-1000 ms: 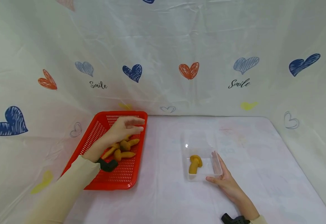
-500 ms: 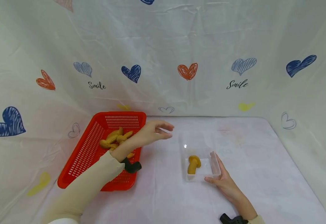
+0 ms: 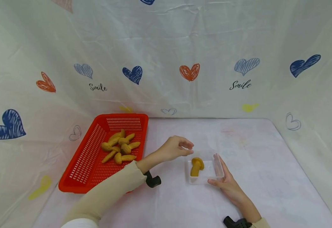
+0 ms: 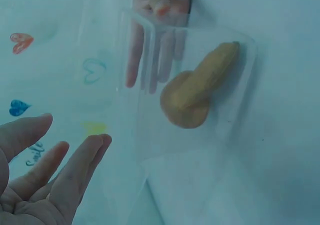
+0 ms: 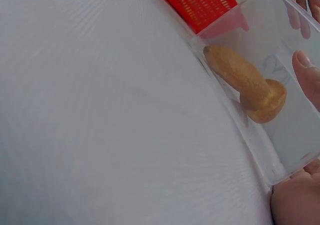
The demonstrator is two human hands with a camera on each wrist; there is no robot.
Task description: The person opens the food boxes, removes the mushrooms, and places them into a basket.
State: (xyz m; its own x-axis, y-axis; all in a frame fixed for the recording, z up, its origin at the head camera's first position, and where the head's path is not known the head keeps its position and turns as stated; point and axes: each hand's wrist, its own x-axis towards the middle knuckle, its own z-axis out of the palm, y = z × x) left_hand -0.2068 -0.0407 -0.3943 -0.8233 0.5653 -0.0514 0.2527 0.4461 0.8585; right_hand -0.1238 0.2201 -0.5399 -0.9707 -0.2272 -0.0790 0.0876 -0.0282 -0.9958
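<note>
A clear plastic box [image 3: 209,180] stands on the table with one yellow-brown mushroom [image 3: 196,167] lying in its left part. My right hand [image 3: 228,182] grips the box at its right end, thumb at the front and fingers along the side wall. Just behind the box's back left corner is my left hand [image 3: 176,148], thumb and fingers apart. Nothing shows between the left fingers [image 4: 80,170] in the left wrist view. The transparent back part of the box is too faint to make out whether the left fingertips touch it.
To the left stands a red perforated basket [image 3: 77,171] with several more mushrooms [image 3: 121,148]. The left forearm crosses in front of its near right corner. A white curtain [image 3: 160,47] printed with hearts hangs behind the white-covered table [image 3: 257,152].
My left hand has moved right, from above the red basket across to the back left of the clear box. The right hand stays on the box, and the mushroom inside has not moved.
</note>
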